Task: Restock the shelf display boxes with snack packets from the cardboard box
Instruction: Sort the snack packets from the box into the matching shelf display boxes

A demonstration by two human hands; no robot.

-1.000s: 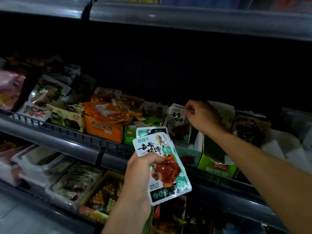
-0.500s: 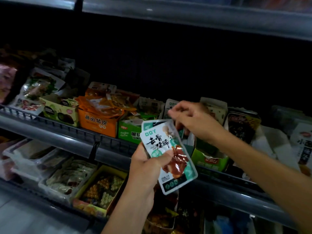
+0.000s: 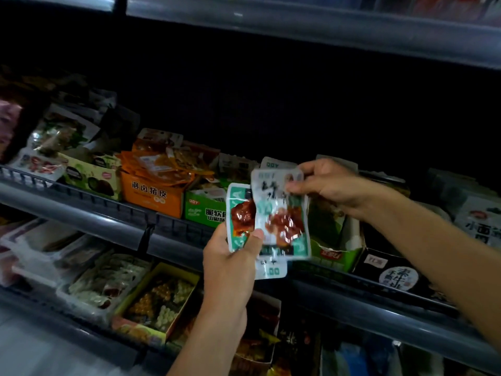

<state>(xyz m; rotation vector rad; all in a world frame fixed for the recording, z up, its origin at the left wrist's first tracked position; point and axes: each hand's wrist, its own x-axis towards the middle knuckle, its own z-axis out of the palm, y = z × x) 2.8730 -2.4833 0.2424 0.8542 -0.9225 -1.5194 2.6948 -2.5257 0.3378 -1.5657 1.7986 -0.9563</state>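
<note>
My left hand [image 3: 233, 264] grips a small stack of white-and-green snack packets [image 3: 240, 215] showing brown meat, held up in front of the middle shelf. My right hand [image 3: 329, 185] pinches the top edge of one blurred packet [image 3: 282, 213] of the same kind, lifted off the front of that stack. Behind them stands a green display box [image 3: 334, 245] with a torn front, and another packet [image 3: 272, 165] stands upright in it. The cardboard box is not in view.
An orange display box [image 3: 151, 195] piled with orange packets and a green box [image 3: 204, 211] sit left of the hands. A black box [image 3: 390, 275] stands at the right. The grey shelf rail [image 3: 81, 215] runs across, with trays of snacks [image 3: 157, 297] on the shelf below.
My right hand left the packet standing in the green box, came back to the stack and now pinches its front packet. The left hand has raised the stack slightly.
</note>
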